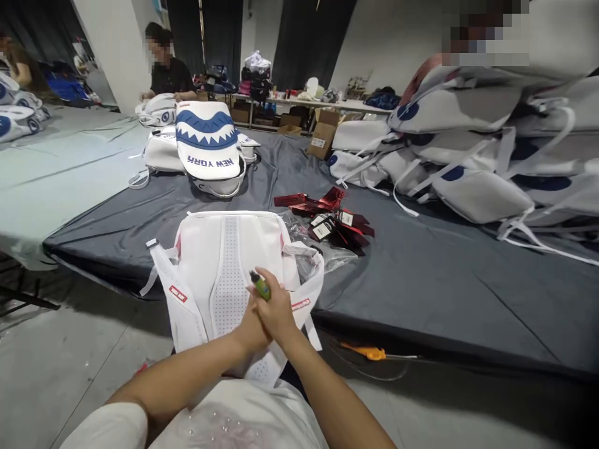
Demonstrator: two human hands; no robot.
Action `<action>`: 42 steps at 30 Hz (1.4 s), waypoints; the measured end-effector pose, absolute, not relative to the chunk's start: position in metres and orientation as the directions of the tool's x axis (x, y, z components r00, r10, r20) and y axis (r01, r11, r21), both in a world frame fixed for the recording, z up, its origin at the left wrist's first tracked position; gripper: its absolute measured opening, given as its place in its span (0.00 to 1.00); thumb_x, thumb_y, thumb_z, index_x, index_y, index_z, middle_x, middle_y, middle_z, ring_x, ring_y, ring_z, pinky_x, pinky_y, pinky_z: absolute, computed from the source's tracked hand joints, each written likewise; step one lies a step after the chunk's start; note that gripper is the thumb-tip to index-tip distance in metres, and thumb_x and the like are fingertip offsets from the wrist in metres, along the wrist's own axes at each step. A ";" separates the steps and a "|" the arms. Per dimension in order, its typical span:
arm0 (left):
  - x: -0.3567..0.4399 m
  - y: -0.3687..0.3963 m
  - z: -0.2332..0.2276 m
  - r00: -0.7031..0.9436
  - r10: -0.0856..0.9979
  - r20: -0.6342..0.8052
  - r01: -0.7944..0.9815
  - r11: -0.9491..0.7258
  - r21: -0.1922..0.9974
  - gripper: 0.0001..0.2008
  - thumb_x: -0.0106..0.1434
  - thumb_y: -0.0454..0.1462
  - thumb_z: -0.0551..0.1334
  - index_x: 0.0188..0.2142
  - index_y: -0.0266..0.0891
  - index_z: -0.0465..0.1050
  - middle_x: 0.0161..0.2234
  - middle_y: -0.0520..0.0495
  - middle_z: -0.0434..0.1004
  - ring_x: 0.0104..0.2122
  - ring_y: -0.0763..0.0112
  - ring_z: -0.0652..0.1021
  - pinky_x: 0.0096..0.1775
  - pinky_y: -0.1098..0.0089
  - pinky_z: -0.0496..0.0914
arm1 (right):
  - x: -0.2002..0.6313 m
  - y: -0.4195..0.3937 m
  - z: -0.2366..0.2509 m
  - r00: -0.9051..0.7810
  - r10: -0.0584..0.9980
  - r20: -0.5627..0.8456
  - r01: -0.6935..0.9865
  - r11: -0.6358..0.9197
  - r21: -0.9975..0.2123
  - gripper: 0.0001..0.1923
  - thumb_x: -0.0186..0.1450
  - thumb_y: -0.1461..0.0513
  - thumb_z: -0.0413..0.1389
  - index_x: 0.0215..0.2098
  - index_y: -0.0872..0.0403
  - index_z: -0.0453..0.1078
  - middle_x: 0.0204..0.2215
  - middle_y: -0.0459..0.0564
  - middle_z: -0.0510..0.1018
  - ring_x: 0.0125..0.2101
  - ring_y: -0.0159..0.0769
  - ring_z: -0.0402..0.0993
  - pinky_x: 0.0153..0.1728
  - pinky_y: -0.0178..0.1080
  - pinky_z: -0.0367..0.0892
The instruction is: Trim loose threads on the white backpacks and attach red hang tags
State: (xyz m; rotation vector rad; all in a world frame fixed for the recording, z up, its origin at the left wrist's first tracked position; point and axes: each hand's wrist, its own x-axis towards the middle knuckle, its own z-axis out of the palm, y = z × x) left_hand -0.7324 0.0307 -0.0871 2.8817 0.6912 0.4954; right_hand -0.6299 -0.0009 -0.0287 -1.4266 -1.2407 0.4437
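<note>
At the lower centre of the frame the right hand (276, 305) is closed around a small green lighter (260, 285), its dark tip pointing up and left. The left hand (250, 329) lies under and against the right one; its fingers are hidden, so I cannot tell how far it is open. Both hands hover over a white backpack (219, 274) that lies back-side up, half on the edge of the grey-covered counter (421, 274), with small red labels on its straps whose writing is too small to read.

Just right of the backpack a clear plastic bag (313, 252) lies crumpled, and beyond it a heap of dark red hang tags (334, 221) with white stickers. In the upper left centre another bag (208, 140), blue and white with shark teeth, reads "NEW YORK" upside down. A stack of white bags (472, 143) fills the upper right. An open cardboard box (322, 134) stands behind the counter. A person in black (169, 72) works at the upper left.
</note>
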 end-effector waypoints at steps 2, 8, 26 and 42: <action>-0.749 0.046 -0.081 0.872 0.387 0.299 0.343 -0.920 0.189 0.17 0.70 0.35 0.53 0.54 0.42 0.76 0.54 0.39 0.78 0.61 0.55 0.73 0.60 0.50 0.69 | -0.622 0.013 -0.038 0.466 0.846 0.261 0.344 0.099 -0.934 0.21 0.63 0.48 0.59 0.48 0.52 0.70 0.27 0.46 0.77 0.27 0.39 0.75 0.33 0.43 0.74; -0.765 0.127 -0.013 0.777 0.230 0.586 0.332 -0.941 -0.071 0.15 0.69 0.31 0.56 0.53 0.38 0.74 0.57 0.40 0.76 0.61 0.57 0.70 0.56 0.54 0.69 | -0.594 0.003 -0.064 0.618 0.756 0.217 0.141 0.165 -0.976 0.24 0.73 0.50 0.47 0.62 0.50 0.58 0.23 0.39 0.69 0.20 0.29 0.67 0.27 0.36 0.72; -0.701 0.149 0.020 0.977 0.155 0.147 0.174 -0.977 -0.123 0.15 0.63 0.48 0.65 0.33 0.38 0.81 0.37 0.40 0.77 0.45 0.54 0.70 0.62 0.44 0.55 | -0.596 0.003 -0.089 0.533 0.687 0.494 0.380 0.328 -0.865 0.15 0.73 0.60 0.48 0.53 0.49 0.73 0.39 0.50 0.73 0.29 0.32 0.78 0.31 0.38 0.79; -0.731 0.209 0.092 0.958 0.227 0.176 0.239 -0.970 -0.051 0.21 0.60 0.55 0.66 0.36 0.39 0.73 0.50 0.46 0.73 0.60 0.56 0.63 0.67 0.41 0.39 | -0.588 -0.009 -0.099 0.344 0.770 0.537 0.365 0.417 -0.832 0.23 0.71 0.64 0.48 0.64 0.48 0.59 0.52 0.56 0.77 0.46 0.41 0.79 0.47 0.49 0.76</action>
